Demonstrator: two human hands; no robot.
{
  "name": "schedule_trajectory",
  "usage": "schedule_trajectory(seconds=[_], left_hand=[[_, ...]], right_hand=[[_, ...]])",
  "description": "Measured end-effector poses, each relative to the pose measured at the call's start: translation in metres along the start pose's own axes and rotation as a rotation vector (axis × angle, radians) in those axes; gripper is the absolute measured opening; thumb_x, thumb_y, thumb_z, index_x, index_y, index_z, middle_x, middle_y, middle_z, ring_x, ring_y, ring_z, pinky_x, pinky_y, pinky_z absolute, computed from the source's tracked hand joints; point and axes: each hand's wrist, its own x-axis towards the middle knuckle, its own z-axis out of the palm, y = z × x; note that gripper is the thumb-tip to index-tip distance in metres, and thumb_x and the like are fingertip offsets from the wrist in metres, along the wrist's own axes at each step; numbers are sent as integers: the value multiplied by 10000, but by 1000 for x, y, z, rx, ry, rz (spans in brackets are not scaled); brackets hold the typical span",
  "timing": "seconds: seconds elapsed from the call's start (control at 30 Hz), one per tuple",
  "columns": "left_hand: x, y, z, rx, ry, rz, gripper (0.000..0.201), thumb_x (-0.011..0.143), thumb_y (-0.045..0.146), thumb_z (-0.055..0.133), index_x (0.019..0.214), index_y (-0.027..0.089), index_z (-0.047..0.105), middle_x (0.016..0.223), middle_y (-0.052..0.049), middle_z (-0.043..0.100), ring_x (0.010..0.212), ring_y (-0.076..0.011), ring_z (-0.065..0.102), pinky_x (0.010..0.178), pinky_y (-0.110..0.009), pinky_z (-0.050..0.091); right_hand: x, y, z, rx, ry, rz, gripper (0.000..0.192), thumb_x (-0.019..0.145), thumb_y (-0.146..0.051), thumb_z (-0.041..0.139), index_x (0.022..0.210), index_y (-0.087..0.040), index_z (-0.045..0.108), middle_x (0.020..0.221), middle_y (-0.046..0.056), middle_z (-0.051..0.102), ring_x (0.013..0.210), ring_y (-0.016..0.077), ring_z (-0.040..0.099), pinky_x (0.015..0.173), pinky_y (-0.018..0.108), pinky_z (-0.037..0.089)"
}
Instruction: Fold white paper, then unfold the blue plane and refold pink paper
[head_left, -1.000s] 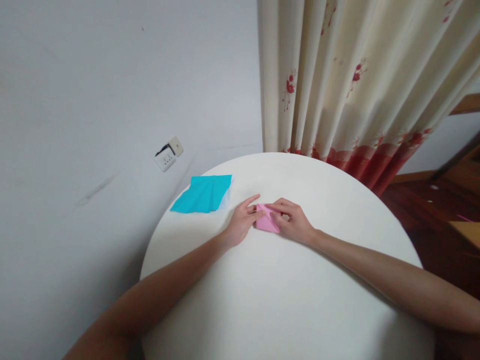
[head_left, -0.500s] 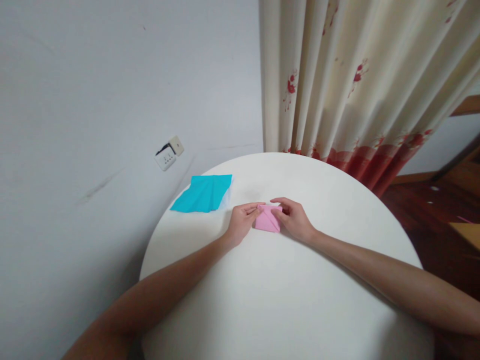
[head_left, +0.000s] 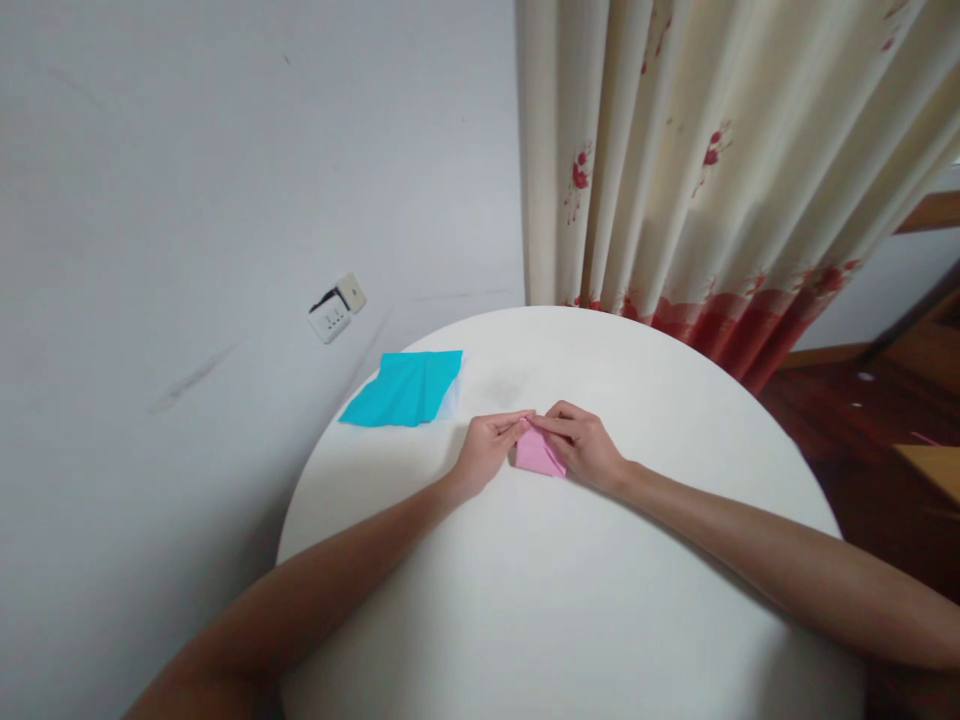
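Observation:
Between my two hands is a piece of folded pink paper [head_left: 537,455], held just over the white table. My left hand [head_left: 487,446] pinches its upper left corner, the fingertips pressed together. From the other side my right hand [head_left: 585,442] grips the top and right edge, its index finger reaching across to the left fingertips. The fingers cover the paper's top edge and most of its right side.
A round white table [head_left: 600,580] stands against the wall. On its far left lies creased blue paper [head_left: 409,388] with a whitish sheet partly under it. A wall socket [head_left: 330,318] is at left, and a patterned curtain [head_left: 675,180] hangs behind the table.
My right hand has shifted left over the top of the pink paper, its index finger now meeting the left fingertips. The pink paper has tilted, and its diagonal crease is now mostly covered.

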Motion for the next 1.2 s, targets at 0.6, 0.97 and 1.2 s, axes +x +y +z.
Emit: schedule_trajectory(seconds=[0.6, 0.97, 1.2], left_hand=[[11, -17, -9, -227, 138, -41, 392, 726, 398, 782, 1009, 131, 734, 971, -102, 742, 811, -174, 665, 743, -284, 506], [8, -12, -6, -244, 103, -80, 383, 736, 386, 773, 1015, 131, 714, 914, -81, 740, 748, -163, 665, 689, -269, 512], [9, -11, -9, -147, 141, -15, 463, 746, 398, 757, 1120, 134, 684, 866, -64, 742, 691, -146, 657, 617, -236, 495]], right_hand=[[6, 3, 4, 380, -110, 553, 314, 783, -444, 604, 727, -135, 616, 554, -50, 399, 503, 78, 309, 470, 229, 181], [7, -2, 5, 456, -86, 561, 368, 769, -472, 677, 868, -118, 661, 624, 10, 625, 528, 108, 505, 474, 216, 328], [6, 1, 6, 509, -135, 568, 306, 774, -414, 684, 809, -110, 677, 730, 83, 714, 632, 156, 640, 625, 273, 490]])
